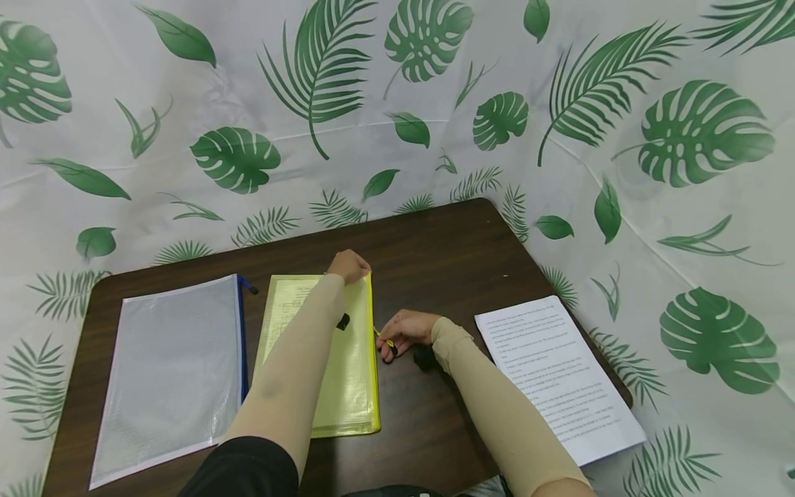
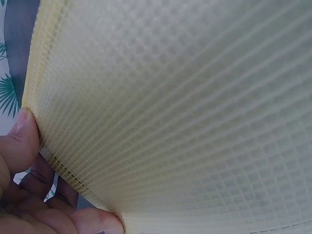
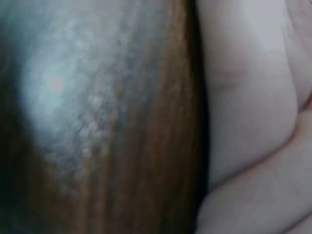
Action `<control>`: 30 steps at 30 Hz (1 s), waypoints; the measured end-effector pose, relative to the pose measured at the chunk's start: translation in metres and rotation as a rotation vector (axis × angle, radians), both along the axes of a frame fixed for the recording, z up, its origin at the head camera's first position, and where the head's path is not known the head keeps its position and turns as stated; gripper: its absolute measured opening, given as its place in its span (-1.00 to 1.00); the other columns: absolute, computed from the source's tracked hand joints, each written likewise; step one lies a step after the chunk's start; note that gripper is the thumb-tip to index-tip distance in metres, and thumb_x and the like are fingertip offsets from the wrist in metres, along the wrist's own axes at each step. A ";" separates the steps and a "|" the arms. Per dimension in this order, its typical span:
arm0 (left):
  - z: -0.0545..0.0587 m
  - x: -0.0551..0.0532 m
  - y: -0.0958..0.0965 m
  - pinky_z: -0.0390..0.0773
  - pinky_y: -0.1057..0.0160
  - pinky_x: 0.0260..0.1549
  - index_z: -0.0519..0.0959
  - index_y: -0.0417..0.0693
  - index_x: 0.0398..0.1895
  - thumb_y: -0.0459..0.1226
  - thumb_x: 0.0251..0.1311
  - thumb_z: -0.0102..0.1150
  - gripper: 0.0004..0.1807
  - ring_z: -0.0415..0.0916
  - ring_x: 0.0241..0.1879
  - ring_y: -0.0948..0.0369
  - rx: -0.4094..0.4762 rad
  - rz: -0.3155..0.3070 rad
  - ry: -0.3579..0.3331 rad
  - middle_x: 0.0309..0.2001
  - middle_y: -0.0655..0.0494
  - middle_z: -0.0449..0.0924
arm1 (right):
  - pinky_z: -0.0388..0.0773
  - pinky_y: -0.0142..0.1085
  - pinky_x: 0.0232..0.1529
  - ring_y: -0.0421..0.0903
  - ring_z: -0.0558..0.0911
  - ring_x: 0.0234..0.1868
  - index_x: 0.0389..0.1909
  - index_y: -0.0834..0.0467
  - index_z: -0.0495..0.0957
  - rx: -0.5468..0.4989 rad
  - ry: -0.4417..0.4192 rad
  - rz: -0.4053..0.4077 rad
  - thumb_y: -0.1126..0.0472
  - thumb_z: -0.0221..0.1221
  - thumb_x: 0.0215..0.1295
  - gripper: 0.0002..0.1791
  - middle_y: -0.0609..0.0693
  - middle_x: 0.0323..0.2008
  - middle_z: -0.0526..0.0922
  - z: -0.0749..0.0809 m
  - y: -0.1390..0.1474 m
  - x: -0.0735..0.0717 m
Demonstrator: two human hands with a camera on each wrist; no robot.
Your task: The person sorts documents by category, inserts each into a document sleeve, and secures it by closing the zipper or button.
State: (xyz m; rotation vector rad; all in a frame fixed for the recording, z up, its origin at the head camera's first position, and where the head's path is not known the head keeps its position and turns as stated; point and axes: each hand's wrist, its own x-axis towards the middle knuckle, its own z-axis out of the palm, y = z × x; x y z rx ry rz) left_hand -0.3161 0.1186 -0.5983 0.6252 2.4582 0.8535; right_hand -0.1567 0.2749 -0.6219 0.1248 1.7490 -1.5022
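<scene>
A translucent yellow zip document pouch [image 1: 338, 386] with a printed sheet visible inside lies mid-table. My left hand [image 1: 350, 267] pinches its top right corner. In the left wrist view, the left thumb [image 2: 19, 141] is at the edge of the mesh sheet [image 2: 170, 122], which fills most of the picture. Halfway down the pouch's yellow zip edge, my right hand [image 1: 406, 333] holds the yellow-and-black zipper pull [image 1: 391, 344] between thumb and fingers. Curled right fingers [image 3: 248, 97] fill the right of the blurred right wrist view.
To the left lies a clear pouch [image 1: 177, 373] with a blue zip edge and a pull at its top corner. A stack of printed paper [image 1: 559, 373] rests at the right, overhanging the brown table [image 1: 435, 248]. A leaf-print cloth [image 1: 348, 166] hangs behind.
</scene>
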 end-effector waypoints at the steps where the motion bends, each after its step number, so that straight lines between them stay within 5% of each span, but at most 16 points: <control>1: 0.000 0.000 0.000 0.52 0.00 0.16 0.76 -0.17 -0.05 -0.29 0.43 0.15 -0.77 0.55 0.13 -0.05 0.000 0.000 0.001 0.09 -0.09 0.69 | 0.71 -0.21 -0.20 -0.05 0.77 -0.34 -0.11 0.37 0.71 0.003 -0.005 0.014 0.24 0.08 0.50 -0.70 0.12 -0.37 0.77 0.000 0.000 0.000; 12: 0.004 0.001 -0.002 0.11 -0.46 0.30 0.77 -0.09 -0.03 -0.26 0.44 0.16 -0.77 0.50 0.19 -0.08 0.009 0.036 -0.042 0.16 -0.06 0.65 | 0.71 -0.19 -0.21 -0.06 0.77 -0.34 -0.14 0.38 0.72 0.011 -0.034 0.044 0.26 0.11 0.48 -0.72 0.12 -0.37 0.78 0.000 0.000 0.002; 30: 0.002 0.001 -0.001 0.11 -0.45 0.31 0.75 -0.09 0.02 -0.27 0.45 0.15 -0.75 0.47 0.25 -0.10 -0.024 0.023 -0.031 0.18 -0.06 0.63 | 0.71 -0.20 -0.19 -0.05 0.77 -0.32 -0.07 0.38 0.71 -0.013 -0.023 0.047 0.25 0.08 0.50 -0.69 0.12 -0.34 0.78 0.002 0.001 0.004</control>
